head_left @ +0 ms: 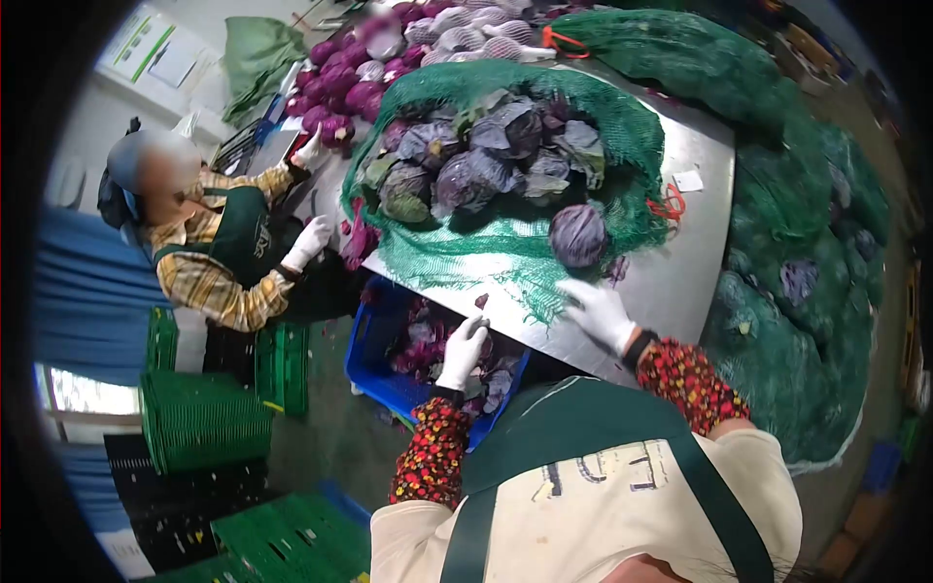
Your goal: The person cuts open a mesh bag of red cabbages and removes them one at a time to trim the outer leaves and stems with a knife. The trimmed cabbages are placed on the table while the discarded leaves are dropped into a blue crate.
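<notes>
My left hand (465, 352), in a white glove, is over the table's near edge with its fingers drawn together. A small dark red scrap (481, 301) shows just past its fingertips; I cannot tell whether it is pinched there or lies on the table. My right hand (599, 317), also gloved, is open with fingers spread, below a loose red cabbage (578, 236). Behind that cabbage, a green mesh sack (525, 76) lies open around several red cabbages (471, 182) with dull outer leaves.
A blue crate (362, 364) of leaf trimmings stands below the metal table (708, 233). At left, a co-worker (228, 223) in white gloves handles purple cabbages (340, 83). Full mesh sacks (787, 360) line the right side. Green crates (204, 418) are stacked at left.
</notes>
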Demonstrator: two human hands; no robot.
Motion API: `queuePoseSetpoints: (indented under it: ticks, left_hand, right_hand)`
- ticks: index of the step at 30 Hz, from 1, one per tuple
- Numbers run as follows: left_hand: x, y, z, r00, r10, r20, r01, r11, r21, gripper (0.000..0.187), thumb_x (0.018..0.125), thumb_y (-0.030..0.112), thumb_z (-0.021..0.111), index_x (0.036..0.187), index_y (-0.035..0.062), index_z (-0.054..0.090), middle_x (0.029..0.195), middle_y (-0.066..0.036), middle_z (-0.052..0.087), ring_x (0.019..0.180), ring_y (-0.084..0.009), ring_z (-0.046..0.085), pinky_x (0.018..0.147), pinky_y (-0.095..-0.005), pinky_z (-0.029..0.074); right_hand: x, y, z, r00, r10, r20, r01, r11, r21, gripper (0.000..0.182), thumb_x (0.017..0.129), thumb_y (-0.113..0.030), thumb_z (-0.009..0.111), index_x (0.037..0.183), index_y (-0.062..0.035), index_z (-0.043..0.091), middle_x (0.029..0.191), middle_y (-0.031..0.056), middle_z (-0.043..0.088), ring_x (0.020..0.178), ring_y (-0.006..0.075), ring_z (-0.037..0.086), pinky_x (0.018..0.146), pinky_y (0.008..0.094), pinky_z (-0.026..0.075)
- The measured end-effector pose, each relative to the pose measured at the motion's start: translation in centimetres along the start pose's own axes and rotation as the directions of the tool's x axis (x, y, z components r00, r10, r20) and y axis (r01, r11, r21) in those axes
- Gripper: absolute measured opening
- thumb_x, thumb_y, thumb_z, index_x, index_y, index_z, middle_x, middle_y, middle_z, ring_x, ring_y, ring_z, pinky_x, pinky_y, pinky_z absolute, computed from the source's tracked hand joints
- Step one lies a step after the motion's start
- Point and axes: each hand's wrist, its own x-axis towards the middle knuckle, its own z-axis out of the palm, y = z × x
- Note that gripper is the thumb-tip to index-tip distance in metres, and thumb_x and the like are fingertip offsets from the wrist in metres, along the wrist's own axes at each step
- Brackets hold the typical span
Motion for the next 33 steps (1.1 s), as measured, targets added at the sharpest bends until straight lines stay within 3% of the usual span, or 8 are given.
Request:
queuePoseSetpoints:
  ticks: [7,10,12,15,22,27,30,33]
  left_hand:
    - [-3.0,-1.2,5.8,0.844,0.012,-0.536,-0.056,0.996,-0.066,0.023,0.096,0.005,0.046,0.114,-0.0034,0.058,0.109,-0.013,0.064,0.096,-0.0181,0.063,0.088,-0.0307,0.05]
    - [-2.1,4.6,7.6,0.895,0.315,-0.315,-0.27,0.946,0.179,0.055,0.089,0.008,0.062,0.138,-0.0001,0.039,0.137,-0.019,0.04,0.121,-0.025,0.047,0.1,-0.036,0.042]
    - [-0.5,8.5,8.9,0.918,0.109,-0.381,-0.127,0.992,-0.021,0.081,0.083,0.013,0.072,0.146,0.0017,0.023,0.145,-0.02,0.022,0.128,-0.0287,0.036,0.103,-0.0383,0.038]
    - [3.4,7.8,5.4,0.868,0.347,-0.354,-0.186,0.89,0.417,0.09,0.079,0.015,0.077,0.146,-0.0009,0.018,0.138,-0.017,0.027,0.125,-0.0264,0.037,0.104,-0.0371,0.037]
    - [9.5,7.9,4.3,0.996,0.072,-0.05,-0.072,0.997,-0.012,0.077,0.079,0.029,0.079,0.132,-0.0016,0.034,0.126,-0.017,0.045,0.114,-0.0229,0.048,0.097,-0.0328,0.042]
    - [7.4,8.9,5.8,0.919,0.337,0.205,-0.388,0.864,0.321,0.094,0.07,0.034,0.083,0.14,-0.0007,0.031,0.138,-0.024,0.034,0.13,-0.0355,0.034,0.11,-0.045,0.029]
    - [6.4,7.0,6.0,0.88,0.412,0.236,-0.472,0.814,0.339,0.08,0.08,0.022,0.076,0.142,0.0037,0.029,0.141,-0.019,0.033,0.132,-0.0352,0.032,0.109,-0.0456,0.031]
    - [3.8,8.2,6.8,0.992,0.111,0.059,-0.093,0.963,-0.254,0.081,0.079,0.01,0.077,0.143,0.0023,0.027,0.142,-0.014,0.031,0.124,-0.0253,0.042,0.097,-0.0379,0.043]
  right_hand:
    - [-0.9,0.6,-4.5,0.883,0.412,-0.224,-0.349,0.896,0.273,0.032,0.086,-0.016,0.065,0.117,-0.0079,0.064,0.098,0.0113,0.07,0.076,0.0244,0.068,0.068,0.0313,0.054]
    - [-0.1,-0.2,-6.6,0.83,0.542,0.134,-0.557,0.79,0.255,0.035,0.087,-0.024,0.065,0.117,-0.0058,0.063,0.09,0.0097,0.07,0.067,0.0204,0.065,0.063,0.0297,0.052]
    - [1.0,-0.5,-8.5,0.657,0.49,0.573,-0.744,0.544,0.388,0.038,0.088,-0.031,0.064,0.116,-0.0049,0.063,0.077,0.0067,0.065,0.059,0.0136,0.059,0.056,0.0282,0.048]
    - [2.0,-0.3,-12.8,0.746,0.524,0.411,-0.664,0.636,0.393,0.034,0.091,-0.029,0.062,0.115,-0.0055,0.063,0.067,-0.0002,0.056,0.049,0.0069,0.048,0.048,0.0261,0.043]
    - [-1.4,1.9,-28.6,0.814,0.577,-0.066,-0.58,0.814,-0.03,0.028,0.088,-0.024,0.062,0.106,-0.0025,0.066,0.08,0.0108,0.069,0.068,0.022,0.067,0.066,0.0327,0.053]
    - [0.7,-2.1,-35.6,0.745,0.284,-0.604,-0.663,0.422,-0.619,0.023,0.088,-0.029,0.062,0.106,-0.0142,0.064,0.085,0.0131,0.068,0.077,0.032,0.066,0.066,0.039,0.053]
    - [2.2,-2.7,-30.9,0.814,0.206,-0.543,-0.513,0.693,-0.506,0.023,0.088,-0.029,0.062,0.105,-0.0138,0.064,0.086,0.0126,0.069,0.077,0.0321,0.066,0.066,0.0386,0.053]
    - [2.8,-1.0,-20.1,0.875,0.452,-0.171,-0.48,0.853,-0.204,0.027,0.087,-0.025,0.065,0.109,-0.0082,0.066,0.098,0.0134,0.068,0.086,0.0296,0.068,0.074,0.0344,0.053]
